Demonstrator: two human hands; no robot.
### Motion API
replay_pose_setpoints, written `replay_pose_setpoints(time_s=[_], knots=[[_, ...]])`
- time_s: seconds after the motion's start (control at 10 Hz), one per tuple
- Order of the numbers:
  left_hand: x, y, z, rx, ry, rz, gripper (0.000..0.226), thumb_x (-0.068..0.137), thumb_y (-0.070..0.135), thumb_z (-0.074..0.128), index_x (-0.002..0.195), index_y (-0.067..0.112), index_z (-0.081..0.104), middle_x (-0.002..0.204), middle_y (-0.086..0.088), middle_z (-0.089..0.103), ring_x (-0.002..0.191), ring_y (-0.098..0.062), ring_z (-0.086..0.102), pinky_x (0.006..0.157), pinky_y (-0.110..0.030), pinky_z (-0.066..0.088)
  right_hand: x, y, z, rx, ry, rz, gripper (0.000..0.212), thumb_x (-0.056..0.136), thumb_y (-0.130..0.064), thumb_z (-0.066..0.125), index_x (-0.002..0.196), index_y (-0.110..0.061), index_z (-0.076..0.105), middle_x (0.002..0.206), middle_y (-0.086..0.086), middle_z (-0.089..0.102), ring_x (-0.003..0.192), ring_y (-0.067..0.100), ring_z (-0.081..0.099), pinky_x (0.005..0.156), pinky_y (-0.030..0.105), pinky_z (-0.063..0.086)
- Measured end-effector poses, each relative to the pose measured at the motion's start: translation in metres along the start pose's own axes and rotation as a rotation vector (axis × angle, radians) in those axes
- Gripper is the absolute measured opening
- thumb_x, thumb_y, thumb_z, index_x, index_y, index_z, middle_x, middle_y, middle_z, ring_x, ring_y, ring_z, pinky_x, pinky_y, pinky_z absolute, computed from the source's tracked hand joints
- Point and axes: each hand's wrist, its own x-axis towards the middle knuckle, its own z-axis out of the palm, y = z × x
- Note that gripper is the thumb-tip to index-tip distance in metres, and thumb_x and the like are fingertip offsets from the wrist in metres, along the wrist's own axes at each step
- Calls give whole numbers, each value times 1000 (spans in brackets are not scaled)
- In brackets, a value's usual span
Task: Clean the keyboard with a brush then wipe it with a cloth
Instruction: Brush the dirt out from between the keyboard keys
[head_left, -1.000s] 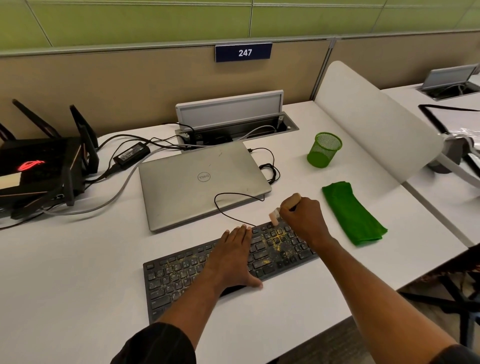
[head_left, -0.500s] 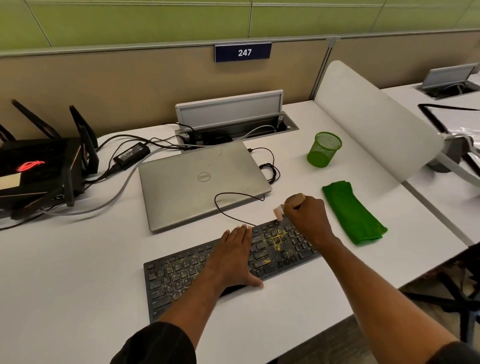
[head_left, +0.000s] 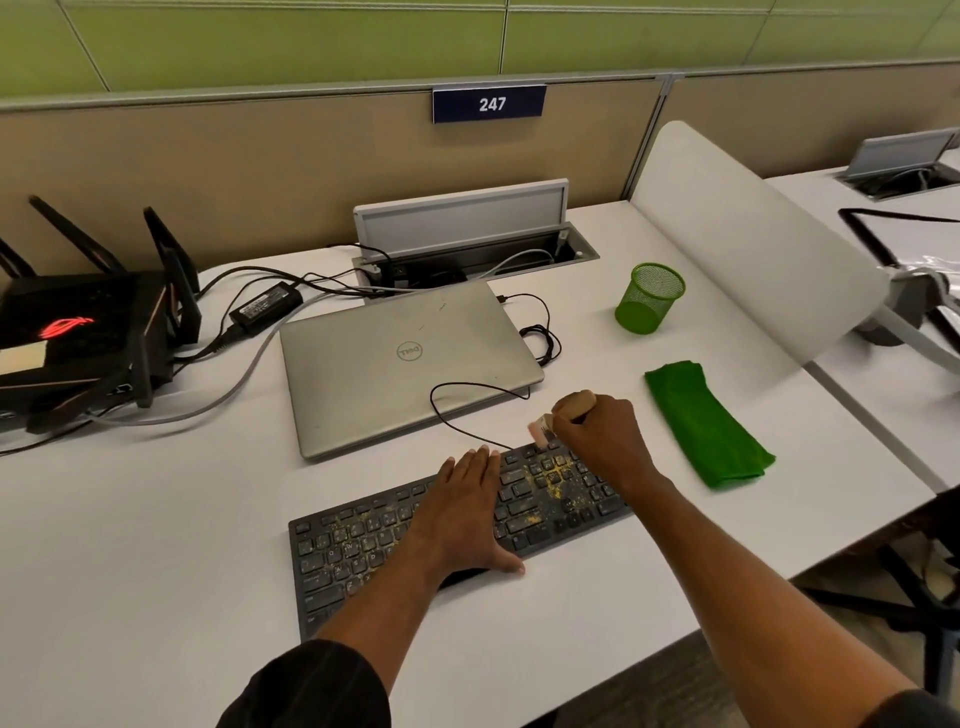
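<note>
Right hand (head_left: 605, 434) clenched round brush (head_left: 563, 415) at keyboard (head_left: 452, 525) top edge, centre frame; left hand (head_left: 465, 506) flat on keys, likely steadying it; cloth (head_left: 704, 423) waits right.

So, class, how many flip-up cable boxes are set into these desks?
2. One cable box sits open behind the laptop; the second cable box is on the neighbouring desk, far right. Others may be hidden.
</note>
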Motion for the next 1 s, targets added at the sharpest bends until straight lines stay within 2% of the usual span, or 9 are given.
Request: replay_pose_setpoints(time_s=[0.1, 0.3, 0.4, 0.5, 0.6, 0.8, 0.9, 1.0], knots=[[-4, -2, 0, 1, -3, -24, 144, 67, 86, 65, 160, 8, -12, 169, -12, -11, 156, -25, -9, 127, -42, -3, -3, 3, 7, -58, -48, -23, 16, 90, -18, 62, 88, -9, 75, 82, 2, 73, 70, 12, 64, 57, 11, 40], [-10, -5, 0, 13, 7, -36, 141, 69, 87, 63, 160, 8, -12, 169, -12, -12, 156, -26, -9, 126, -41, -6, -1, 4, 8, -13, -36, 8, 12, 80, -12, 62, 74, -10, 72, 71, -6, 71, 67, 9, 65, 59, 19, 47], [-11, -6, 0, 14, 4, -39, 140, 70, 86, 62, 160, 8, -12, 169, -12, -12, 156, -26, -9, 126, -42, -6, 0, 1, 8, -6, 1, -32, 12, 85, -19, 64, 80, -15, 74, 75, -7, 70, 69, 7, 62, 58, 6, 39], [-11, -6, 0, 18, 0, -40, 140, 71, 87, 61, 160, 7, -12, 169, -13, -12, 156, -27, -9, 127, -43, -5, -3, 0, 11, -39, -64, -44, 14, 87, -20, 62, 81, -13, 73, 73, -10, 67, 70, 9, 63, 60, 16, 44], [-11, -6, 0, 18, 0, -43, 140, 70, 87, 61, 160, 7, -12, 169, -12, -12, 156, -27, -9, 126, -42, -6, -4, 2, 11, -41, -86, -15, 12, 83, -16, 63, 77, -14, 73, 70, -9, 68, 66, 10, 64, 57, 19, 46], [-11, -7, 1, 19, -7, -42, 141, 70, 88, 60, 160, 7, -12, 169, -12, -12, 156, -27, -10, 126, -42, -6, 1, 4, 2, -9, 48, 8, 14, 86, -17, 63, 84, -12, 75, 78, -1, 72, 71, 13, 64, 57, 13, 41], [-11, -7, 1, 18, -5, -38, 141, 70, 88, 60, 160, 7, -12, 169, -12, -12, 156, -27, -10, 126, -41, -7, 0, 9, 2, -40, 26, 21, 21, 91, -16, 57, 85, -12, 76, 80, 0, 73, 69, 12, 63, 55, 11, 38], [-11, -7, 0, 17, 3, -38, 141, 70, 88, 60, 160, 7, -12, 169, -12, -11, 156, -27, -9, 126, -41, -6, -1, 10, 2, -44, -11, 47, 19, 86, -13, 58, 78, -9, 74, 78, 2, 74, 69, 15, 66, 58, 21, 48]])
